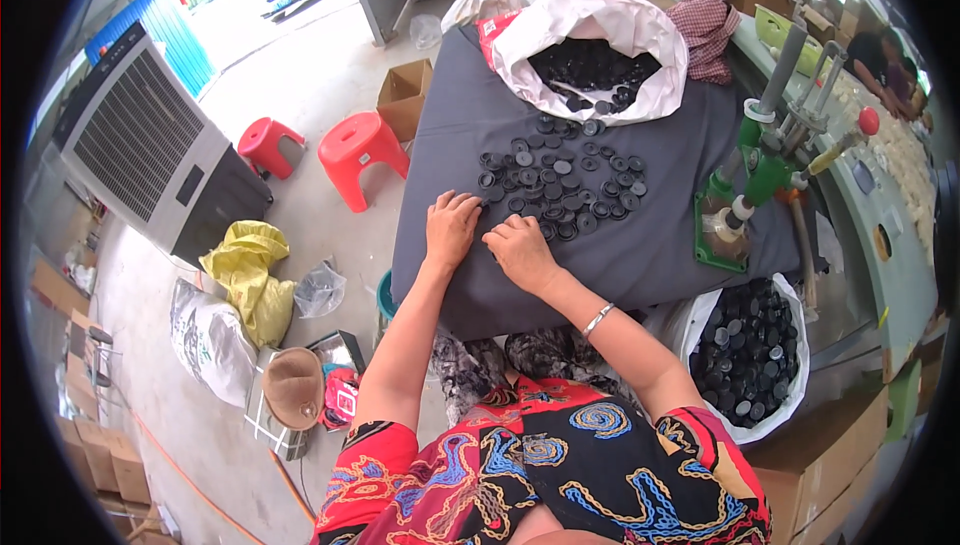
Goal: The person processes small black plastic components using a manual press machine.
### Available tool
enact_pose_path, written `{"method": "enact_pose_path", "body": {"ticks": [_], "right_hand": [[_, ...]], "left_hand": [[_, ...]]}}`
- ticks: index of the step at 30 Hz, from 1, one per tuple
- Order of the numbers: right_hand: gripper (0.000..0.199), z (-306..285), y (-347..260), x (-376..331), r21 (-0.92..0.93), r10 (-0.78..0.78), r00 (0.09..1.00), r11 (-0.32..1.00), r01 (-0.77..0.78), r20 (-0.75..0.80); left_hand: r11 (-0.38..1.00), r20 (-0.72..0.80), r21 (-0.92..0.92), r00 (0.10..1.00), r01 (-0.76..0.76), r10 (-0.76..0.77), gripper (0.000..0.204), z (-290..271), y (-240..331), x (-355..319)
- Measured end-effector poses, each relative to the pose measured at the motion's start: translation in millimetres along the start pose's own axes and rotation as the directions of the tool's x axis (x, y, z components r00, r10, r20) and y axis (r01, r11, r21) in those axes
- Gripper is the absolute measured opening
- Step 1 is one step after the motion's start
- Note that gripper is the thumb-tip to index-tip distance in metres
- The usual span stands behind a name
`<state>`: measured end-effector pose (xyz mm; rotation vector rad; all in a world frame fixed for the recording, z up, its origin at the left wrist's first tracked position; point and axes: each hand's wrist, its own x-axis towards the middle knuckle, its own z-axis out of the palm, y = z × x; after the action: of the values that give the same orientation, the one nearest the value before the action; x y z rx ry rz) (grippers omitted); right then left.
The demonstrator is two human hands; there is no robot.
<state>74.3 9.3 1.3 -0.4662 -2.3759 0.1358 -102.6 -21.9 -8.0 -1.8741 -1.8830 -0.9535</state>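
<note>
Loose black plastic caps [570, 180], round and small, lie spread over a table with a dark grey cloth [640, 260]. At the left edge of this spread is my left hand [453, 229], its fingers bent together with a black cap at the fingertips. My right hand [523, 252] rests at the near edge of the caps, fingers curled in; whatever they pinch is hidden beneath them. Behind the spread, a white sack [655, 95] lies with its mouth toward me, full of more black caps.
A green hand press [722, 230] with a red-knobbed lever stands on the right. Below it is a white sack [790, 385] of black parts. Red stools [362, 150], a cardboard box [403, 95], an air cooler [145, 145] and a yellow sack [250, 270] stand left.
</note>
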Motion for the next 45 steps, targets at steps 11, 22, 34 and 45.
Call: {"method": "enact_pose_path", "body": {"ticks": [11, 22, 34, 45], "right_hand": [[0.008, -36.2, 23.5, 7.0, -0.273, -0.044, 0.987, 0.962, 0.001, -0.151], [0.011, -0.8, 11.9, 12.7, -0.32, 0.035, 0.998, 0.947, -0.019, 0.046], [0.027, -48.2, 26.5, -12.7, 0.083, 0.061, 0.978, 0.995, -0.045, -0.198], [0.032, -61.3, 8.5, -54.2, 0.071, 0.108, 0.993, 0.992, -0.105, -0.042]], "left_hand": [[0.983, -0.097, 0.043, 0.981, 0.176, -0.171, 0.023, 6.9, -33.5, -2.5], [0.984, -0.137, 0.027, 0.976, 0.177, -0.171, 0.007, 2.3, -24.3, -19.8], [0.961, -0.138, -0.032, 0.951, 0.275, -0.276, 0.012, -2.1, -15.5, -6.9], [0.985, 0.074, -0.097, 0.986, -0.143, 0.15, 0.017, -31.5, 65.7, -31.3]]}}
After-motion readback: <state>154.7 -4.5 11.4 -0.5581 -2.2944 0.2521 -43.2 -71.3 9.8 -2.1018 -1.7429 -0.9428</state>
